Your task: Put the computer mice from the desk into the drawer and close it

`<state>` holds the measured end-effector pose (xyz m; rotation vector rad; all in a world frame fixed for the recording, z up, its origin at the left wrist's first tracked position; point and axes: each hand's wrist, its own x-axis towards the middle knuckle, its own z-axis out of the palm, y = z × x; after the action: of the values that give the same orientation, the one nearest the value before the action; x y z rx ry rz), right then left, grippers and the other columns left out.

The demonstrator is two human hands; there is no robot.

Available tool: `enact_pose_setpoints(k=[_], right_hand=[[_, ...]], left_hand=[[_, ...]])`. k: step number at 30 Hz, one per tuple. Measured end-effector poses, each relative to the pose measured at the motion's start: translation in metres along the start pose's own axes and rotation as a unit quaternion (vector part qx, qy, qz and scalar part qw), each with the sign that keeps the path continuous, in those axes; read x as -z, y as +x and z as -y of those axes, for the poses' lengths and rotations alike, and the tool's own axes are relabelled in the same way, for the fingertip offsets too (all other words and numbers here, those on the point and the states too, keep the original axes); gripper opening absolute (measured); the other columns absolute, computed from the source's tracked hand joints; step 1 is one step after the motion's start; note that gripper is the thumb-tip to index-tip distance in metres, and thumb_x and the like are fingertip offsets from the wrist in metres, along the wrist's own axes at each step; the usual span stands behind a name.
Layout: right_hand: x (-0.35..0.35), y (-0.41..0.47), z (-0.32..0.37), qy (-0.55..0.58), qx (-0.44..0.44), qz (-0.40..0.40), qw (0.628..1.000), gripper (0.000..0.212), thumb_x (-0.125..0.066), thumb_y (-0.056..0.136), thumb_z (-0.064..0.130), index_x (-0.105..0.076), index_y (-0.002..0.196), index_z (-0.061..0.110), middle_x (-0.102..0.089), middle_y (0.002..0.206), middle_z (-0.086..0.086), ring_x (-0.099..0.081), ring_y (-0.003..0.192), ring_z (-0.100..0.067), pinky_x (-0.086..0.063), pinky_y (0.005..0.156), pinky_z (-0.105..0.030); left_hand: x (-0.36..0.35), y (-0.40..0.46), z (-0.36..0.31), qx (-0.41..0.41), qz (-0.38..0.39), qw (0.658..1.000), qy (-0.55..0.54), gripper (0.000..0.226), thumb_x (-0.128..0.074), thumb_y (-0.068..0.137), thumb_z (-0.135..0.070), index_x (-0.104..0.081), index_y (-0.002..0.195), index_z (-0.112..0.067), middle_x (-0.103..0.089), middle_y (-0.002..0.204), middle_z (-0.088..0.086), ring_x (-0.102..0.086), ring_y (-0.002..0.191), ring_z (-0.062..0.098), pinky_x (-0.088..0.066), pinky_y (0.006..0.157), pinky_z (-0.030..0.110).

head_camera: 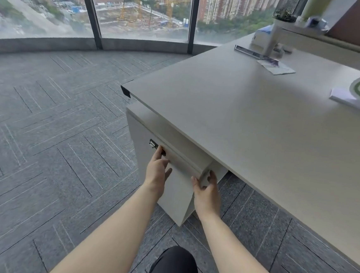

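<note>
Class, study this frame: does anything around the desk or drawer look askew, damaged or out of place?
Nothing looks damaged or spilled. Both hands, left hand and right hand, rest on the drawer front beneath the desk. Notably, no computer mice are visible on the desk.

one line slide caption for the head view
Both hands, left hand and right hand, on the top drawer under the desk.
</note>
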<state>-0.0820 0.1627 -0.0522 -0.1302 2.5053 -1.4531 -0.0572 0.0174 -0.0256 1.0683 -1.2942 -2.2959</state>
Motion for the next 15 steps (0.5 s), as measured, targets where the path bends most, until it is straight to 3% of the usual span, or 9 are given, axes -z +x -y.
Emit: enact_pose_setpoints(k=[8,15], right_hand=[[0.002,0.013,-0.004,0.002,-0.016,0.005,1.000,0.059,-0.064,0.088,0.046,-0.045,0.136,0.017,-0.064,0.130,-0.006,-0.065,0.113,-0.026,-0.054,0.085,-0.036],[0.015,0.008,0.005,-0.012,-0.032,0.045,0.998,0.045,-0.062,0.091,0.037,-0.054,0.128,0.011,-0.069,0.118,-0.008,-0.064,0.110,-0.029,-0.049,0.081,-0.030]], left_hand=[[-0.010,0.003,0.006,-0.028,-0.006,1.000,0.012,0.069,-0.028,0.091,0.012,-0.028,0.151,-0.023,-0.030,0.157,-0.007,-0.038,0.139,0.017,-0.035,0.111,0.036],[-0.002,-0.002,-0.003,-0.025,0.018,0.996,0.082,0.062,-0.036,0.094,0.003,-0.028,0.151,-0.019,-0.027,0.158,-0.002,-0.041,0.135,0.020,-0.034,0.113,0.038]])
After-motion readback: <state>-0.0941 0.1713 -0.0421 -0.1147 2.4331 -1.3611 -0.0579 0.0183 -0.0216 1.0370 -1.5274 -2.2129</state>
